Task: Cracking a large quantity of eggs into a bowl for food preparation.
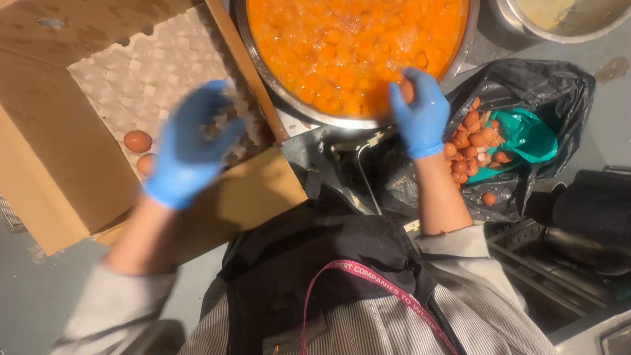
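Sitting at the top, a big metal bowl [460, 56] full of orange egg yolks. Lying open on the left, a brown cardboard box [59, 171] holding a grey egg tray [144, 72]. Slumping on the right, a black rubbish bag [545, 98] filling with broken eggshells [470, 141]. Hovering over the tray, left hand [190, 148] in a blue glove, blurry, fingers curled, grip hard to tell. Pressing at the bowl's near rim, right hand [420, 112] in a blue glove, fingers wrapping a brown egg [407, 90]. Resting near the tray's left edge, two brown eggs [138, 141].
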